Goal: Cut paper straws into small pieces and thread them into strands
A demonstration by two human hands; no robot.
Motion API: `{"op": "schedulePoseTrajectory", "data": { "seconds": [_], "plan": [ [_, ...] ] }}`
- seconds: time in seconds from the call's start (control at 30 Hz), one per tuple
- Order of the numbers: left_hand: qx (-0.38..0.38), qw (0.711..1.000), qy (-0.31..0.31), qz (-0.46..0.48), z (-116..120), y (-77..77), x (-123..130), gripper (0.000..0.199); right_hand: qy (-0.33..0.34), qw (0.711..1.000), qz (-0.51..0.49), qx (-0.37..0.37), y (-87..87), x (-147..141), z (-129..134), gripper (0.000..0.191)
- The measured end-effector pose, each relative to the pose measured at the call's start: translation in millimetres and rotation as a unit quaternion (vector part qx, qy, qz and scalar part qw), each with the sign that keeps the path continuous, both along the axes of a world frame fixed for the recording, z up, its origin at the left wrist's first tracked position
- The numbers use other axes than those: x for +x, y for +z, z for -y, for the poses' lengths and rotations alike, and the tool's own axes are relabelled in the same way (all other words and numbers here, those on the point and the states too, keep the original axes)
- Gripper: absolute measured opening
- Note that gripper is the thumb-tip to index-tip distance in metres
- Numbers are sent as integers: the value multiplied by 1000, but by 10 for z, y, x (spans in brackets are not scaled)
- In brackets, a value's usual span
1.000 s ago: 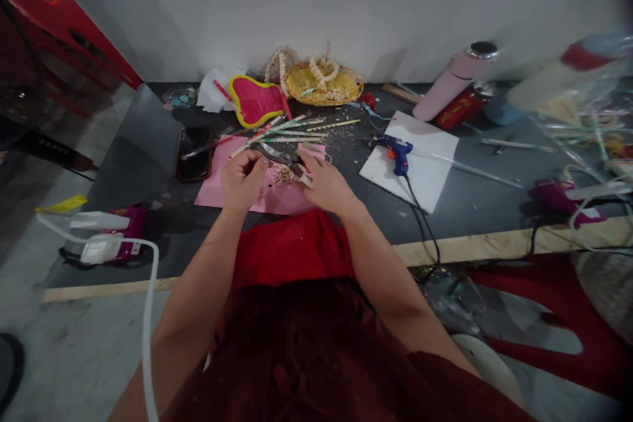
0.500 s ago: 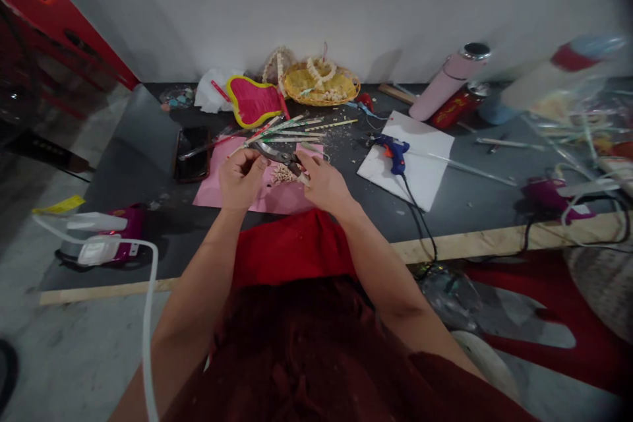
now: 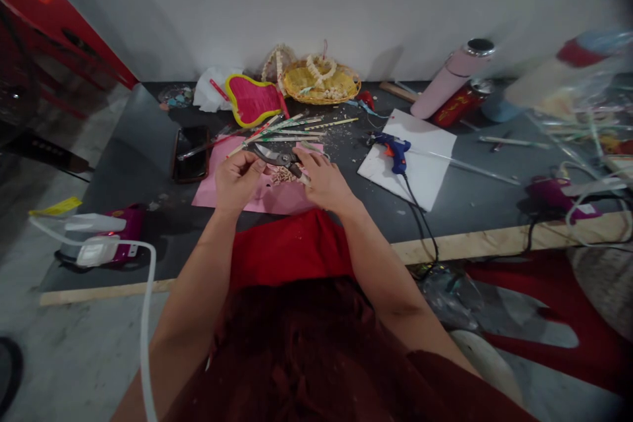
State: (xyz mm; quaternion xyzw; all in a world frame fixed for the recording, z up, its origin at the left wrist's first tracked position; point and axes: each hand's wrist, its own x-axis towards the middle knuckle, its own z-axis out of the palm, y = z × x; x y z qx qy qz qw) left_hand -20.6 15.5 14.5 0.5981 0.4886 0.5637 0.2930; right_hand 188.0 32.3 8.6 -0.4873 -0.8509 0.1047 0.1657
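Observation:
My right hand (image 3: 326, 183) is wrapped round the handles of a pair of pruning shears (image 3: 284, 159), whose curved blades point left. Close to the blade tips, my left hand (image 3: 239, 179) is closed in a pinch; whatever its fingers hold is too small to make out. A pile of short cut pieces (image 3: 283, 175) lies under the shears on a pink sheet (image 3: 210, 186). Just beyond both hands, a loose bundle of thin patterned sticks (image 3: 284, 128) is spread out, with small chips scattered to its right.
Behind stand a yellow wicker basket (image 3: 297, 93) and a pink heart-shaped piece with yellow edging (image 3: 253, 100). A phone (image 3: 191, 153) lies left. On the right are a blue glue gun (image 3: 395, 150) on a white board (image 3: 432, 179), a pink flask (image 3: 452, 82) and a red can (image 3: 461, 104).
The shears' blades look slightly wider apart than before. My left hand has shifted a little to the left, and both hands keep their grip.

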Motion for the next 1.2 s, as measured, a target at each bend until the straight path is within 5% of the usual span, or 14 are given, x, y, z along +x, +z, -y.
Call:
{"op": "schedulePoseTrajectory", "data": {
  "seconds": [0.63,0.87,1.2],
  "plan": [
    [22,999,31,-19,-21,-27,22,8,-8,1000,-4,-14,18,-14,10,68],
    [-5,1000,-17,-12,-4,-31,-20,13,14,1000,-8,-18,-8,38,-28,73],
    [-12,1000,-4,4,5,-11,5,16,-4,999,-2,-31,108,40,28,59]
  ]
}}
